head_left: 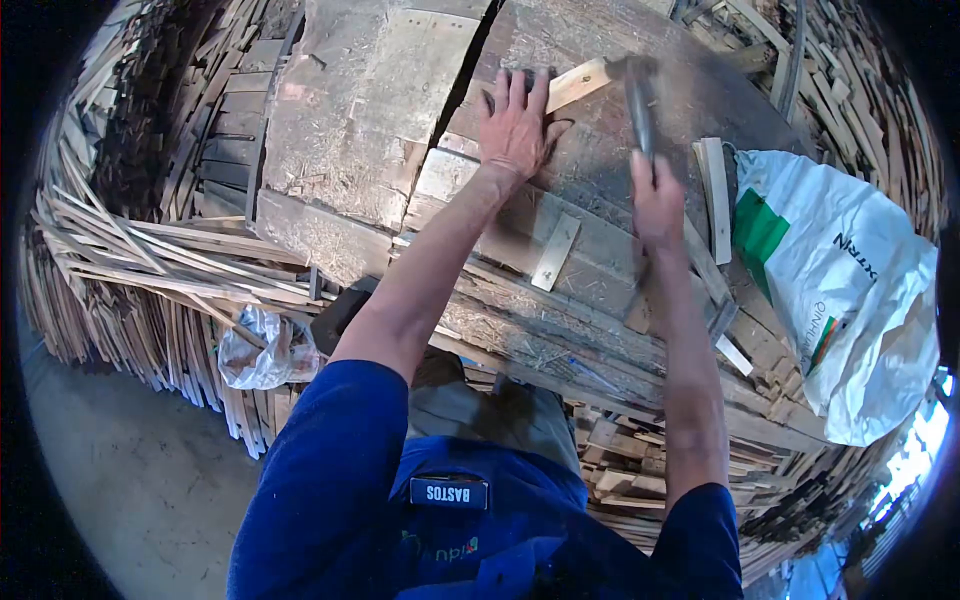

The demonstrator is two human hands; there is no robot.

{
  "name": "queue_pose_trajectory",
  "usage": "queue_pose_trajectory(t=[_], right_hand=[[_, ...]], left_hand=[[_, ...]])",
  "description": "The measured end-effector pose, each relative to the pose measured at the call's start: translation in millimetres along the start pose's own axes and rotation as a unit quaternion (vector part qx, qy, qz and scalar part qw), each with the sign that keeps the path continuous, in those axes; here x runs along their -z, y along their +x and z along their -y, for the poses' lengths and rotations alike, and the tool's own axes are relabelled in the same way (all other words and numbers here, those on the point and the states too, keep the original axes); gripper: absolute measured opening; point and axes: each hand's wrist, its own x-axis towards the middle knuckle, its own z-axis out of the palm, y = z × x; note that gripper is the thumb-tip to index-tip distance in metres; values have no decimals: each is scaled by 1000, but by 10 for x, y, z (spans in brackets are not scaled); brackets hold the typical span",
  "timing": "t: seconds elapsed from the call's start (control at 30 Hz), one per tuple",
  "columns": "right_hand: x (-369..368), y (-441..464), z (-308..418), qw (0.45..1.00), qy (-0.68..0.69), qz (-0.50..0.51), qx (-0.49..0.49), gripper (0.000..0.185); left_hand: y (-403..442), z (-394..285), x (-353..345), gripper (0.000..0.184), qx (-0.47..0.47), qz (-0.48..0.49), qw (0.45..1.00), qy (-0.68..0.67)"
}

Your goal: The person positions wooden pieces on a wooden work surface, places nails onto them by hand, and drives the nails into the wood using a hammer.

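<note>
My right hand [658, 205] is closed round the handle of a hammer [641, 115], which is smeared by motion. The hammer's head is blurred close to the far right end of a short wooden slat [580, 86]. My left hand [513, 135] holds the slat's near left end down on the worn wooden bench [560, 45], thumb on one side and fingers on the other. My palm and fingers hide that end of the slat. Whether a nail stands in the wood I cannot tell.
A loose short slat [556, 252] lies nearer me on the bench. A white plastic sack [850, 290] rests at the right, beside upright wood strips [714, 200]. A dark gap [468, 70] splits the bench top. Stacked wood strips [160, 250] fill the left; a clear plastic bag [265, 348] hangs there.
</note>
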Motion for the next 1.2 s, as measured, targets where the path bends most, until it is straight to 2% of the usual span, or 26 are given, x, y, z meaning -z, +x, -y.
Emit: queue_pose_trajectory(t=[0.03, 0.1, 0.17, 0.23, 0.37, 0.4, 0.43, 0.47, 0.53, 0.63, 0.7, 0.77, 0.9, 0.93, 1.0, 1.03, 1.1, 1.2], right_hand=[[-2, 59, 110, 998, -17, -24, 63, 24], [143, 204, 766, 998, -24, -52, 31, 25], [297, 402, 1345, 971, 81, -120, 191, 25], [453, 347, 1973, 939, 218, -133, 231, 28], [346, 256, 1806, 937, 240, -149, 207, 34], [143, 279, 1289, 938, 46, -221, 263, 35], [-66, 287, 637, 895, -150, -285, 308, 36], [-45, 103, 292, 979, -203, -14, 5, 36], [-61, 87, 400, 942, -327, 72, -29, 37], [82, 183, 407, 966, -251, 52, -20, 35], [161, 479, 925, 979, -203, 21, 6, 35], [201, 496, 1304, 985, -91, -55, 134, 32], [174, 186, 1593, 975, -91, -40, 197, 30], [148, 128, 1438, 975, -93, -39, 197, 30], [63, 8, 779, 952, -205, 47, 222, 30], [86, 17, 489, 951, -209, 49, 221, 30], [74, 262, 105, 921, -384, 63, -5, 34], [9, 460, 434, 945, -324, 21, 32, 38]], left_hand=[[-4, 2, -10, 90, -3, 6, 1000, -1], [6, 16, 7, 100, -12, 18, 1000, -2], [28, 28, 23, 102, -12, 23, 1000, 3], [22, 9, 37, 107, -10, 39, 999, 8], [23, 14, 62, 108, -8, 54, 999, -3], [17, 11, 61, 108, -6, 53, 999, -5], [24, 4, 71, 109, -3, 57, 998, -8], [8, -8, 84, 110, -2, 62, 998, -11], [150, 60, 155, 111, -5, 59, 998, -8], [46, -10, 149, 115, 1, 66, 997, -37], [200, -3, 133, 115, -3, 57, 998, -30], [54, -4, 127, 116, 4, 82, 996, -21], [52, 6, 97, 117, 4, 79, 997, -13], [41, 16, 80, 117, 6, 80, 997, -14], [38, 51, 41, 117, -4, 68, 998, 15], [20, 40, 29, 117, -10, 63, 998, 28], [47, -5, 74, 117, -9, 52, 998, 21], [-123, -58, 82, 118, -8, 63, 998, 5]])
